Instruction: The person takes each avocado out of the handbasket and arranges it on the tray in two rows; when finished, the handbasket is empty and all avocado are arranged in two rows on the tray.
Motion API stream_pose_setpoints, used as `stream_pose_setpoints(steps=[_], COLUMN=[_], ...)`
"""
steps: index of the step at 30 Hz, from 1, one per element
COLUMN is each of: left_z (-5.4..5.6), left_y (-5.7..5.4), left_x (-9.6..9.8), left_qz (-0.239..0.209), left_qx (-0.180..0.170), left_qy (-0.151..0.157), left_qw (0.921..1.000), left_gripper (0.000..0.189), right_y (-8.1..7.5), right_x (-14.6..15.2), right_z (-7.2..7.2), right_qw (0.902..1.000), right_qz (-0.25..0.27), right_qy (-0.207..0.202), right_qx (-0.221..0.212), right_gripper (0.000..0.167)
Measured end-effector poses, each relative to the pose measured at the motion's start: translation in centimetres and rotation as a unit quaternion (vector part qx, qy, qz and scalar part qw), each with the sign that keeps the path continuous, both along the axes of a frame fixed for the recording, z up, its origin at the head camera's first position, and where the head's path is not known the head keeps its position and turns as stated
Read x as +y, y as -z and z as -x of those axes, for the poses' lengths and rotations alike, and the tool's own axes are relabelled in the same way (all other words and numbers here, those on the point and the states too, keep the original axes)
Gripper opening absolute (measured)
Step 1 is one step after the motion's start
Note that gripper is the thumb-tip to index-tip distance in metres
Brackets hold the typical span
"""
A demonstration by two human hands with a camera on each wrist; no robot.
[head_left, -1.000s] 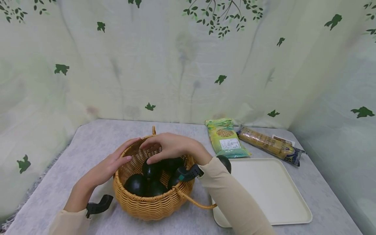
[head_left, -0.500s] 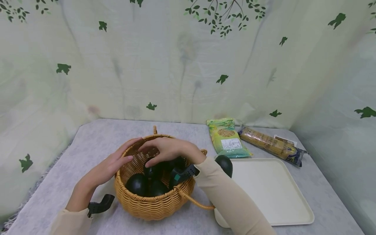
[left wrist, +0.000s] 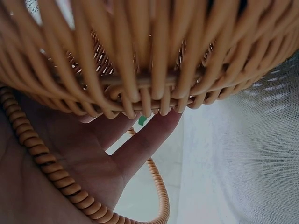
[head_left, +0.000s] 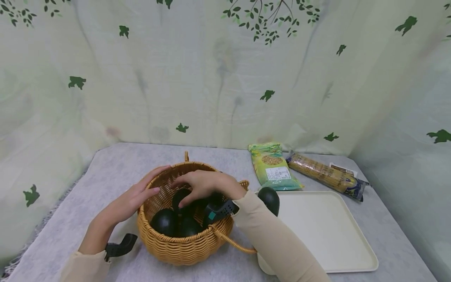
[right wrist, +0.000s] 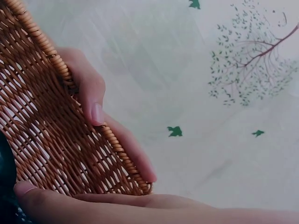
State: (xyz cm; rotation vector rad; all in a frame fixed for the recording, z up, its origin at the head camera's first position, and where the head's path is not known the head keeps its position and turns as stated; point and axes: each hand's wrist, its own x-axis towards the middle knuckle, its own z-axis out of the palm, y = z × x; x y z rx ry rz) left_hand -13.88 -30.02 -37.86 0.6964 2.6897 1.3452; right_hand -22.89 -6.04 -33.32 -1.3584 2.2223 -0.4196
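Place: small curtained-off recording spot; whether inside a home or a lab, cannot tell.
Curtain (head_left: 197, 70): pale, printed with leafy branches and green bird-like shapes (rather garden-like), closing in the back and both sides.
Table (head_left: 116, 164): covered in mottled grey, fringed cloth.
Provisions: yellow-green food bag (head_left: 273, 166) and long see-through packet (head_left: 324, 174), kitchen-type goods near a cream tray (head_left: 325, 231).
Wrist camera (head_left: 121, 246): black, worn over a sleeve (head_left: 86, 266).
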Motion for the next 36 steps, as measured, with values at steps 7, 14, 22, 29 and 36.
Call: stream_pose_setpoints(steps=[7, 14, 22, 29, 36], left_z=[-0.01, -0.04, -0.02, -0.05, -0.09], left_y=[-0.06, -0.11, -0.08, -0.02, 0.02], left_x=[0.03, 0.1, 0.08, 0.03, 0.06], left_qz=[0.0, -0.002, 0.001, 0.004, 0.002], left_qx=[0.004, 0.004, 0.003, 0.003, 0.001], left_qy=[0.0, 0.001, -0.004, -0.005, -0.005], left_qw=[1.0, 1.0, 1.0, 1.0, 1.0], left_gripper=[0.058, 0.059, 0.058, 0.058, 0.057], right_y=[-0.03, 0.04, 0.04, 0.1, 0.14], right_x=[0.05, 0.13, 0.19, 0.13, 0.04], right_z=[-0.2, -0.25, -0.3, -0.19, -0.19], right_qw=[0.9998, 0.9999, 0.9995, 0.9998, 0.9994], right_qz=[-0.016, -0.015, -0.027, -0.01, 0.01], right_qy=[0.01, 0.005, 0.005, -0.009, -0.022], right_qx=[0.001, 0.001, -0.012, -0.016, -0.024], right_gripper=[0.069, 0.07, 0.066, 0.067, 0.072])
